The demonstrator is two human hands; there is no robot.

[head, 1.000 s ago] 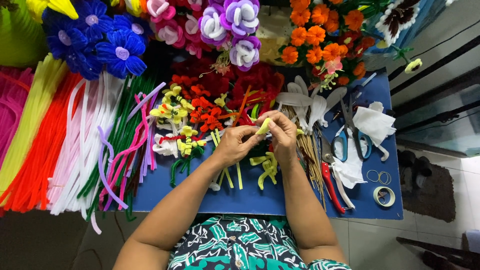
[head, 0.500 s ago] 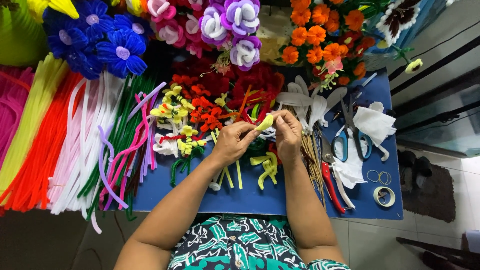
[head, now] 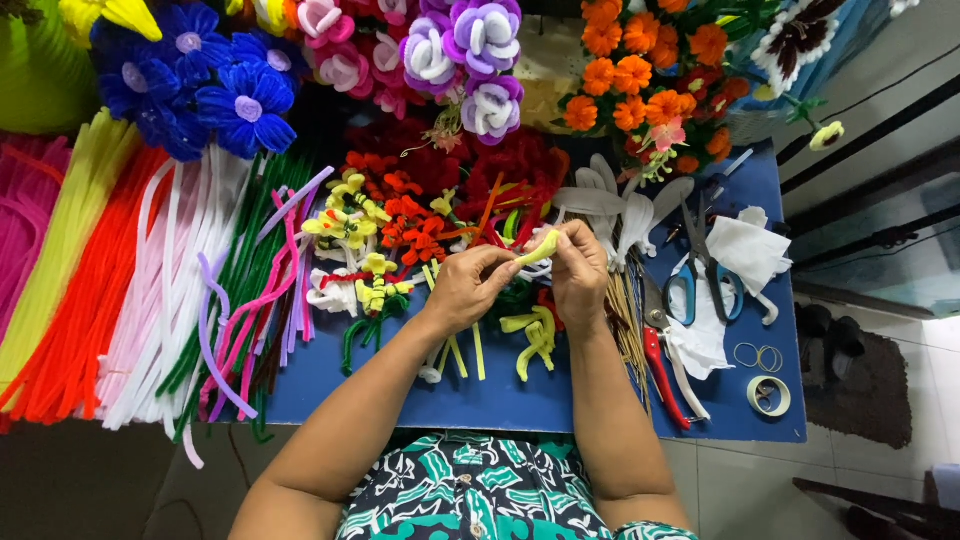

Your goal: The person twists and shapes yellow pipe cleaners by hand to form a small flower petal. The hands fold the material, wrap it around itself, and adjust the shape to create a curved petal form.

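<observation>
Here, both your hands pinch the yellow-green pipe cleaner piece (head: 538, 247) above the blue surface (head: 500, 400) | left hand (head: 470, 288), right hand (head: 580, 270) clenched on it | fingertips hide its ends | scissors (head: 700, 280) nearby, partly overlapped.

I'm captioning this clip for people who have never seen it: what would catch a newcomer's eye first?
Probably the two hands at the centre: the left hand and right hand pinch a small yellow-green pipe-cleaner piece between them above the blue table. Next, the fan of pipe cleaners spread at the left in yellow, orange, pink, white and green. Along the top sit finished blue flowers, purple-and-white ones and orange ones.
</observation>
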